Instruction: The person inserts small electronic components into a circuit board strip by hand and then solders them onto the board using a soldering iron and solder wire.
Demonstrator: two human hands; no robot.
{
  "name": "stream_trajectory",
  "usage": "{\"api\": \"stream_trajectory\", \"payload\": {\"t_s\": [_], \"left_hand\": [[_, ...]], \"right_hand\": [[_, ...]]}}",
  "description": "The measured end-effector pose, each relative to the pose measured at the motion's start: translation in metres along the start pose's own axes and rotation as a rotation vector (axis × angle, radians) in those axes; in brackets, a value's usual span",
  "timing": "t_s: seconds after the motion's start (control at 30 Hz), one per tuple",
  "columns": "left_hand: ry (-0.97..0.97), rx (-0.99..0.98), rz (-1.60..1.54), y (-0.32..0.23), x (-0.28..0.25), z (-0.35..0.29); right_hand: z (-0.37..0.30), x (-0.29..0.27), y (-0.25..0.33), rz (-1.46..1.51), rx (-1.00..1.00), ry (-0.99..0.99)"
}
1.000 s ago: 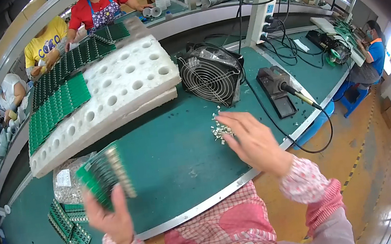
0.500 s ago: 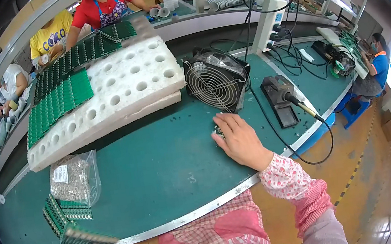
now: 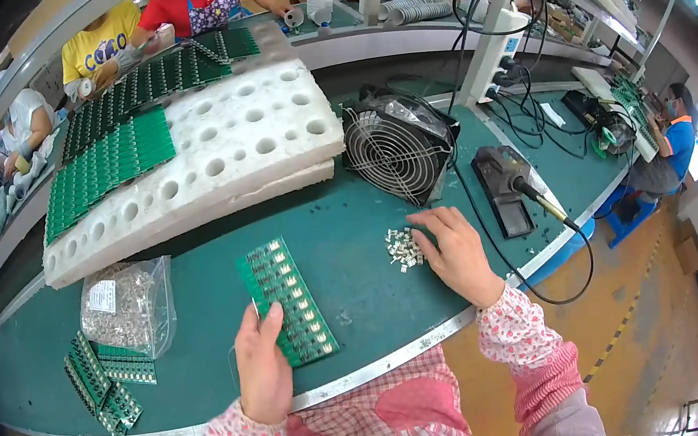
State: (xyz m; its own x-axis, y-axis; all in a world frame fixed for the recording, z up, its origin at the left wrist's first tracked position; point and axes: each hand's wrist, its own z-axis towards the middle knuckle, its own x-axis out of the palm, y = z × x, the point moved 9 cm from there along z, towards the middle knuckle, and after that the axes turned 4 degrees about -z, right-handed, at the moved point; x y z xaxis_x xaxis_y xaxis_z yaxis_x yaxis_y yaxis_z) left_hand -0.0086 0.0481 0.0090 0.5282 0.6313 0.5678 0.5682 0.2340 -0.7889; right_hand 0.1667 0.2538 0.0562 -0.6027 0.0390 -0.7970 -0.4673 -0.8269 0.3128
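My left hand [image 3: 264, 366] grips the lower left edge of a green circuit board panel [image 3: 288, 301], thumb on top. Rows of small white connectors and dark parts run along that panel, which is tilted above the green bench. My right hand [image 3: 460, 261] is at the right side of a small pile of white connectors [image 3: 403, 249], fingers apart, with nothing visible in them. More circuit boards [image 3: 106, 382] lie stacked at the left front of the bench. Beside them is a clear plastic bag [image 3: 127, 309] full of small pale parts.
A white foam block [image 3: 244, 157] with holes carries green board panels [image 3: 109, 170]. Right of it stand a black fan [image 3: 397, 150] and a soldering iron [image 3: 540, 197] in its holder [image 3: 500, 194], with a trailing cable. Other people work across the bench and at the far right.
My left hand has brought a board panel from the left front stack to the middle of the bench. My right hand has shifted right, uncovering the connector pile.
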Motion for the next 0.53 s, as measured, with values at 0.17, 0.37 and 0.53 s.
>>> {"api": "stream_trajectory", "payload": {"t_s": [0.17, 0.37, 0.53], "left_hand": [[0.164, -0.101, -0.01, 0.007, 0.01, 0.042], [0.255, -0.05, 0.064, 0.012, 0.003, 0.068], [0.264, 0.03, 0.153, 0.005, -0.004, 0.066]], "right_hand": [[0.009, 0.011, 0.007, -0.035, -0.034, 0.013], [0.022, 0.026, 0.016, -0.18, 0.044, 0.097], [0.024, 0.035, 0.017, -0.147, 0.04, 0.143]]}}
